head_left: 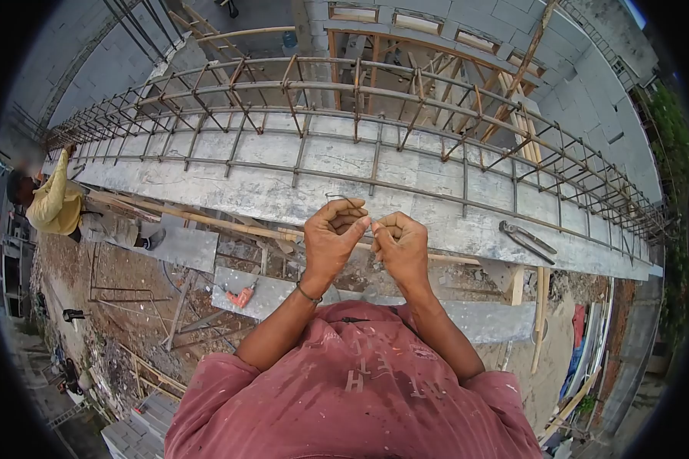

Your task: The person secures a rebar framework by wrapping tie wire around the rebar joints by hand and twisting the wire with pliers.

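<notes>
Block walls [616,130]: pale grey blockwork up at 11 and 1 o'clock, mortar lines showing.
Deck [264,187]: long pale sheet running 9 to 3 o'clock past the hands, surface scuffed and stained.
Rebar cage [357,88]: brownish steel rods with square-ish hoops, sitting over the deck at 12 o'clock and stretching out toward 10 and 3.
Shirt [344,405]: faded red cloth at 6 o'clock, speckled with spots. There's cracked pale lettering on the chest — I can make out an H, the rest is too worn to read.
Co-worker [57,200]: way over at 9 o'clock in a yellow top, one arm reaching to the cage end.
Left hand [328,243]: fingers curled in, thumb and fingertips pinched on the wire. Dark wristband [311,294] below it.
Right hand [402,241]: just beside the left, fingers folded, thumb against forefinger — can't tell if it has the wire too.
Pincers [519,234]: dark metal, rounded head, two long handles, lying on the deck at 3 o'clock.
Drill [241,296]: red body down at 8 o'clock, no brand legible.
Wire [343,196]: thin, dark, bent in an arc, poking up above the left fingertips.
</notes>
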Tool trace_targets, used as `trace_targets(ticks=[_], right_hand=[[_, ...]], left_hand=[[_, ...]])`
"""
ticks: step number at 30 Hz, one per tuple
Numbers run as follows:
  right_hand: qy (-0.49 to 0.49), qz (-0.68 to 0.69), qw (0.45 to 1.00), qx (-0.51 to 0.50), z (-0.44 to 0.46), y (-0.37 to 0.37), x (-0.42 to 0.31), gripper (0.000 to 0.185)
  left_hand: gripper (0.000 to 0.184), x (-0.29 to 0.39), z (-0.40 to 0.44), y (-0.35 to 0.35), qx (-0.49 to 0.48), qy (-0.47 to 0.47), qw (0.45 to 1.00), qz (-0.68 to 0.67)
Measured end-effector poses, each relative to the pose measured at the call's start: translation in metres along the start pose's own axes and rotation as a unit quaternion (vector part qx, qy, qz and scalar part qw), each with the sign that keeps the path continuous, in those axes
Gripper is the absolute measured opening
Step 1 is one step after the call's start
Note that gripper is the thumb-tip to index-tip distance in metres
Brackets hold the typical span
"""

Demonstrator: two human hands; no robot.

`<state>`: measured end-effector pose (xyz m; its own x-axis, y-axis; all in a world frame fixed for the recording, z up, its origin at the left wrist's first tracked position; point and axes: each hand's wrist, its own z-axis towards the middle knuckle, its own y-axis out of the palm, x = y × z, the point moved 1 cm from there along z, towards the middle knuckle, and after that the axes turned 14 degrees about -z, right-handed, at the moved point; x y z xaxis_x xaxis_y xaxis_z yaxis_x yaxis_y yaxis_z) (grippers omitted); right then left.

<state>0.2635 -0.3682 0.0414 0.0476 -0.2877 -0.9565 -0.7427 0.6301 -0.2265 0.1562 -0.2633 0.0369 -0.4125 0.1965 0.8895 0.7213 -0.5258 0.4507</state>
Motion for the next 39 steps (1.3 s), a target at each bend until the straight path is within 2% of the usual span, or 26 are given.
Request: trace_targets(ticks=[2,4,5,6,7,9,10,11,12,13,14,15,17,21,23,26,31,33,36,39], right_hand=[[0.002,0.005,1.000,0.007,0.000,0.003,0.002,0.010],[-0.041,-0.098,0.993,0.055,-0.004,0.007,0.005,0.009],[-0.042,-0.096,0.993,0.058,-0.008,0.009,0.003,0.009],[-0.119,-0.153,0.976,0.103,-0.014,0.011,-0.005,0.010],[-0.195,-0.209,0.947,0.148,-0.019,0.012,-0.010,0.012],[-0.187,-0.225,0.947,0.133,-0.018,0.010,-0.015,0.007],[-0.183,-0.169,0.959,0.137,-0.019,0.012,-0.022,0.005],[-0.179,-0.113,0.967,0.140,-0.020,0.013,-0.026,0.005],[-0.183,-0.114,0.967,0.138,-0.017,0.013,-0.028,0.005],[-0.257,-0.139,0.945,0.149,-0.014,0.011,-0.030,0.008],[-0.329,-0.162,0.917,0.159,-0.012,0.008,-0.030,0.012],[-0.331,-0.165,0.916,0.155,-0.010,0.007,-0.025,0.012],[-0.372,-0.289,0.859,0.201,-0.005,0.002,-0.013,0.014],[-0.416,-0.334,0.811,0.239,0.019,-0.019,-0.015,0.013],[-0.355,-0.331,0.837,0.251,0.040,-0.041,-0.020,0.012],[-0.319,-0.371,0.836,0.248,0.081,-0.070,-0.011,0.011],[-0.354,-0.443,0.799,0.203,0.120,-0.081,0.015,0.010],[-0.313,-0.523,0.767,0.202,0.126,-0.074,0.015,0.008],[-0.304,-0.564,0.737,0.216,0.133,-0.059,0.010,0.009],[-0.310,-0.570,0.732,0.210,0.142,-0.040,0.015,0.007]], left_hand=[[0.019,-0.006,0.000,-0.006,-0.004,-0.009,1.000,0.005],[0.016,-0.008,-0.005,-0.007,-0.007,-0.018,1.000,0.009],[0.015,-0.005,-0.010,-0.005,-0.052,0.120,0.979,0.155],[0.014,-0.002,-0.013,-0.002,-0.093,0.255,0.916,0.294],[0.014,-0.001,-0.012,-0.003,-0.095,0.259,0.915,0.293],[0.013,-0.004,-0.003,-0.005,-0.069,0.180,0.952,0.236],[0.012,-0.012,0.001,-0.003,-0.009,0.034,0.998,0.045],[0.012,-0.014,0.008,-0.005,-0.008,0.038,0.998,0.043],[0.013,-0.014,0.017,-0.006,0.009,-0.040,0.999,-0.030],[0.013,-0.015,0.024,-0.007,0.026,-0.117,0.987,-0.103],[0.016,-0.017,0.028,-0.006,0.030,-0.137,0.979,-0.146],[0.016,-0.020,0.028,-0.005,0.033,-0.134,0.979,-0.150],[0.020,-0.027,0.028,-0.003,0.031,-0.210,0.956,-0.201],[0.034,-0.033,0.022,0.008,0.022,-0.245,0.933,-0.263],[0.048,-0.022,0.017,0.013,0.012,-0.257,0.932,-0.256],[0.051,-0.012,0.013,-0.001,0.005,-0.289,0.934,-0.210],[0.046,-0.007,0.002,-0.035,0.027,-0.247,0.947,-0.202],[0.042,-0.007,-0.001,-0.046,0.042,-0.229,0.953,-0.196],[0.035,-0.005,-0.004,-0.060,0.074,-0.205,0.956,-0.195],[0.030,0.001,-0.003,-0.067,0.076,-0.159,0.969,-0.174]])
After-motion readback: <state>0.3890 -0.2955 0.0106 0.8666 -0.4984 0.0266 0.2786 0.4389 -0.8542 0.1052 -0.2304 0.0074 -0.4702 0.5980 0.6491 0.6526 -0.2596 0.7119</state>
